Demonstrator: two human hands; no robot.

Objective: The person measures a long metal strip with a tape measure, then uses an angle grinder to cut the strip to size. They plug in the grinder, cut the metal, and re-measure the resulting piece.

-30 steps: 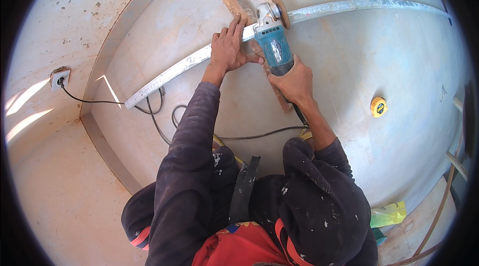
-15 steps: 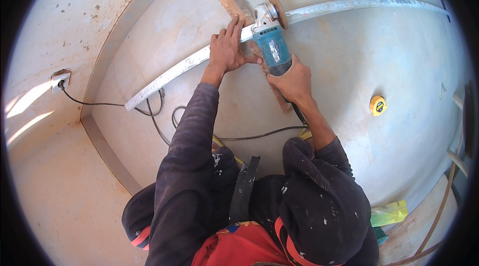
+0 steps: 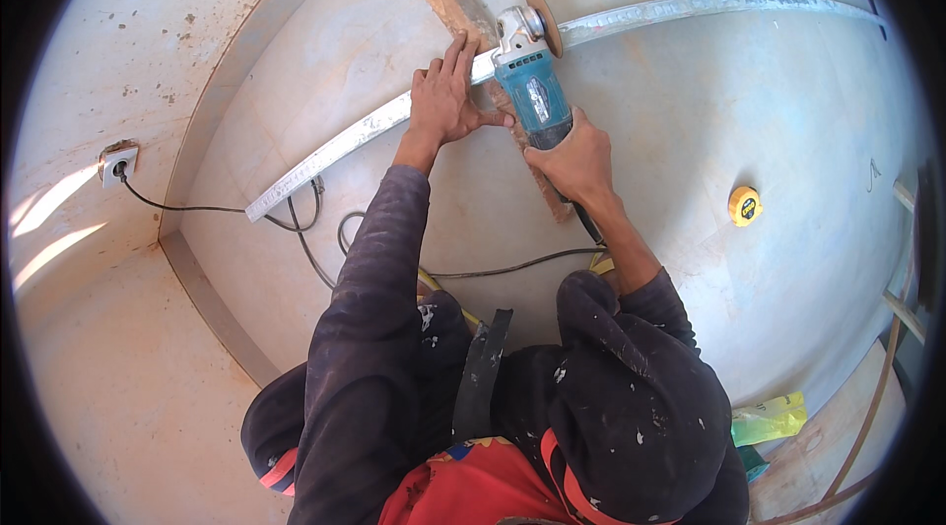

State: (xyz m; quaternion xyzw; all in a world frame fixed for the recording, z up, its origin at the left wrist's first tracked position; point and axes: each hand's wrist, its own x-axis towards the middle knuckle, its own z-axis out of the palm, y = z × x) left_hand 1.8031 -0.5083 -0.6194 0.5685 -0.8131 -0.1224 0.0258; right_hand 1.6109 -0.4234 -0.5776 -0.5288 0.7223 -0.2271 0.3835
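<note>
A teal angle grinder with a brown disc is gripped around its body by my right hand. Its disc stands at the long silvery metal bar, which runs from the lower left to the far right. Whether the disc cuts into the bar cannot be told. My left hand clasps the bar just left of the grinder, fingers over the far side and thumb stretched toward the grinder. Beneath the bar lies a rough wooden board, partly hidden by my hands and the grinder.
A black cable loops over the floor; a plug sits in the wall socket at left. The yellow tape measure lies to the right. A yellow-green packet and wooden poles are near the right edge.
Both hands, the grinder and the bar appear slightly shifted left in the picture, along with nearby floor things. Their positions relative to each other look the same.
</note>
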